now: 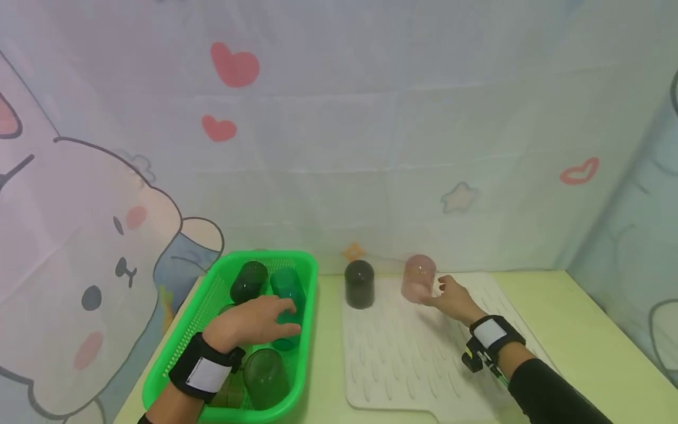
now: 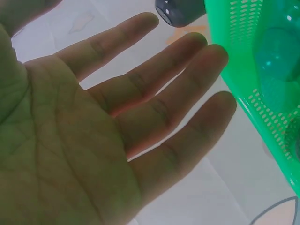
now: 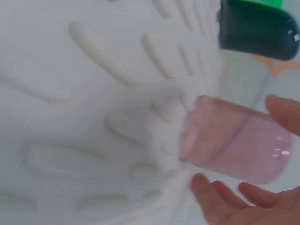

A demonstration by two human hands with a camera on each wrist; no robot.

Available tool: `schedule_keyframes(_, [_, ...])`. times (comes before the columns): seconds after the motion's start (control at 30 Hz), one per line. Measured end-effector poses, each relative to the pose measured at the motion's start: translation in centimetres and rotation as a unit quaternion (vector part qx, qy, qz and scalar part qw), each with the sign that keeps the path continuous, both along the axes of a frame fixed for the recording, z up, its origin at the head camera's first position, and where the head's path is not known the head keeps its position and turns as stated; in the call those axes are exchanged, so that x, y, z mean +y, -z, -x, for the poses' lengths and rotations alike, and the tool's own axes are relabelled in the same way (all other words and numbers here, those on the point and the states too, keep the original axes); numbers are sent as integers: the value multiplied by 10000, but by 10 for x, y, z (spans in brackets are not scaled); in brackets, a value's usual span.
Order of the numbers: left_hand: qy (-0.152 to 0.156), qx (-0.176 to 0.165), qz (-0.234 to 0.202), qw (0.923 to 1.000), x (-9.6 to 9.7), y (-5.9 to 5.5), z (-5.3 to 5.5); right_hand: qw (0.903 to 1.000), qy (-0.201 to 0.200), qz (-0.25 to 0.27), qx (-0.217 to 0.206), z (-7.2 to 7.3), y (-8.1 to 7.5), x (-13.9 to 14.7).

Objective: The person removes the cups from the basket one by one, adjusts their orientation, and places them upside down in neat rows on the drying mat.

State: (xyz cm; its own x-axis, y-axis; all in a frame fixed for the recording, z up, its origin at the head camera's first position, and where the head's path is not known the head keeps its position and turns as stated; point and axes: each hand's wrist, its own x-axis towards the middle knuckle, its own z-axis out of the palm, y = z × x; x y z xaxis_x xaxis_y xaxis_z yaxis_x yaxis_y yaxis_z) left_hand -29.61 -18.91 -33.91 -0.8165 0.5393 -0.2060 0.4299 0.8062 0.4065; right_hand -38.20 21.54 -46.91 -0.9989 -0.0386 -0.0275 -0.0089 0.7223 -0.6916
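Observation:
A clear pink cup (image 1: 418,279) stands upside down at the back of a white ridged drainer board (image 1: 402,353). My right hand (image 1: 454,302) is beside it, thumb near the cup's side and fingers spread apart from it. In the right wrist view the fingers of that hand (image 3: 253,204) lie below the pink cup (image 3: 236,140). Over the green basket (image 1: 312,306) hovers my left hand (image 1: 254,321), its fingers loosely extended with nothing held. Beneath that hand lie a teal cup (image 1: 288,285), a dark cup (image 1: 249,281) and an olive-green cup (image 1: 266,380).
A dark grey cup (image 1: 359,285) is upside down on the board, left of the pink one. The pale yellow table (image 1: 598,341) meets a printed cloth backdrop (image 1: 371,135) behind. To the right hangs another cloth (image 1: 635,247).

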Motion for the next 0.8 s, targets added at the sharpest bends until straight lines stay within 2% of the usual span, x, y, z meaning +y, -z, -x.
schedule_keyframes(0.17, [-167,-45,192,9997,-7,0,1,9982,-288,-502,169,-35,-16,3])
schedule_keyframes(0.4, [-118,-193,695,9973,-9,12,1,9972,-294,-543,429,-83,-14,18])
schedule_keyframes(0.67, [-250,-527,1358,9890,-6,34,-1,9986,-116,-313,400,-110,-15,29])
schedule_keyframes(0.8, [-306,-589,1544,9858,0,35,-2,9992,-79,-110,370,-118,-22,30])
